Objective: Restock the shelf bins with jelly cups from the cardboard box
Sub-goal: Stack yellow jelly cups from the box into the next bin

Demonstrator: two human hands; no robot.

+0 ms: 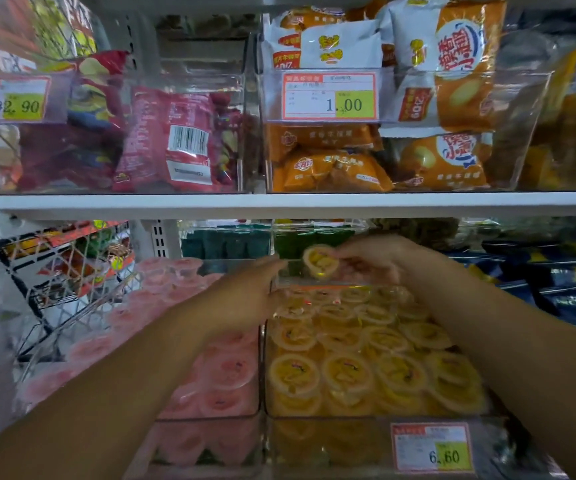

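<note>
right hand (pixel 373 261) pinches a yellow cup (pixel 319 260) over the far end of the heaped yellow bin (pixel 348 418), left hand (pixel 248 292) flat beside it, so i reckon a careless drop rolls off the pile.

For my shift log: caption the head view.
Restocking: right hand holds a yellow jelly cup above the yellow-cup bin; left hand extended beside it.

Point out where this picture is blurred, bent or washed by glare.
Head view: both the left hand and the right hand are motion-blurred, as is the yellow jelly cup the right holds; the far side margins smear; the white shelf edge bends slightly from the wide lens; reflections haze the clear bin front; the 1.00 price tag is legible.
</note>
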